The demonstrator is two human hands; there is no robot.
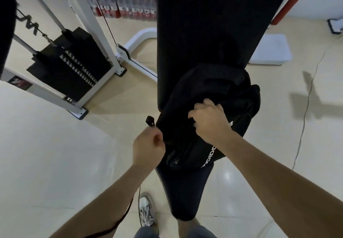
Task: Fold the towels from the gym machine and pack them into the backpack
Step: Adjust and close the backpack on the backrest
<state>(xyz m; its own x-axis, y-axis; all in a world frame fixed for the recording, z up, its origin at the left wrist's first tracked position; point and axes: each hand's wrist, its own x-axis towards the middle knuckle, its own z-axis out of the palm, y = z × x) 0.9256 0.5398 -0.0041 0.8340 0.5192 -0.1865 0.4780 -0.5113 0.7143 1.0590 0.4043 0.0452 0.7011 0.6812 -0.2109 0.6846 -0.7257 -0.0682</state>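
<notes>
A black backpack (pixel 239 100) with white lettering lies on a long black padded bench (pixel 200 24) in the middle of the view. My right hand (pixel 209 120) presses down on the top of the backpack and grips its fabric. My left hand (pixel 148 146) is closed at the bag's left edge, pinching what looks like a zipper pull, with a black strap end (pixel 150 121) sticking up just above it. No towel is visible.
A white cable machine frame (pixel 96 26) with a black weight stack (pixel 74 63) stands to the left. A white box (pixel 271 52) sits on the floor at the right, near a thin cable (pixel 304 119). My shoe (pixel 146 210) is beside the bench's near end.
</notes>
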